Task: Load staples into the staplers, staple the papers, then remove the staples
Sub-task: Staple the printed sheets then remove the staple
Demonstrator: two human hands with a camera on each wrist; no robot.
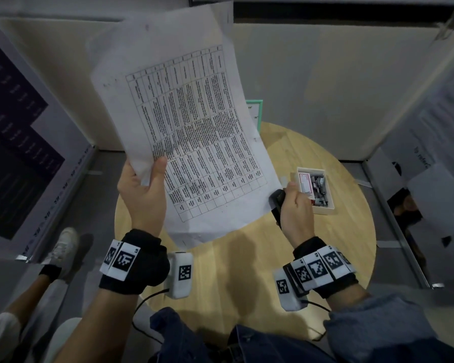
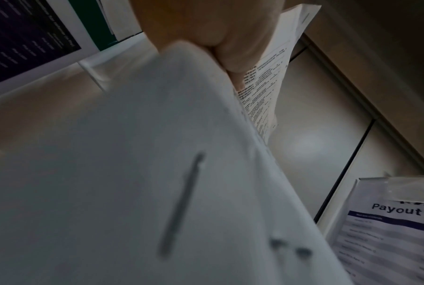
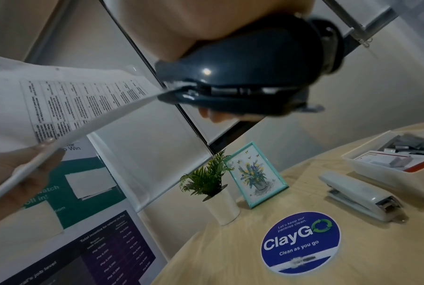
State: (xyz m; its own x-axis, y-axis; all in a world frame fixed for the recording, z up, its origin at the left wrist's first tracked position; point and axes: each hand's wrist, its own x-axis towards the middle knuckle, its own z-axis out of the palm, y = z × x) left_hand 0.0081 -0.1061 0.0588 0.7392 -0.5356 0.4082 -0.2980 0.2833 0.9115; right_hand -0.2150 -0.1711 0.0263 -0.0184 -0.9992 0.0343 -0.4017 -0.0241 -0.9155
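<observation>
Papers (image 1: pixel 184 132): white, black printed table. Held stapler (image 3: pixel 242 77): dark blue, maybe near-black. Second stapler (image 3: pixel 359 194): pale grey-white. Table (image 1: pixel 247 271): light wood. Picture frame (image 3: pixel 256 174): mint-green. Sticker (image 3: pixel 301 242): blue.

A round light-wood table (image 3: pixel 230 260) carries a white open tray (image 3: pixel 376 164) of grey staples, a white stapler (image 3: pixel 359 194) just beside it, a round blue sticker (image 3: pixel 301 242), a small potted plant (image 3: pixel 213 185) and a teal-framed flower picture (image 3: pixel 254 173).
</observation>
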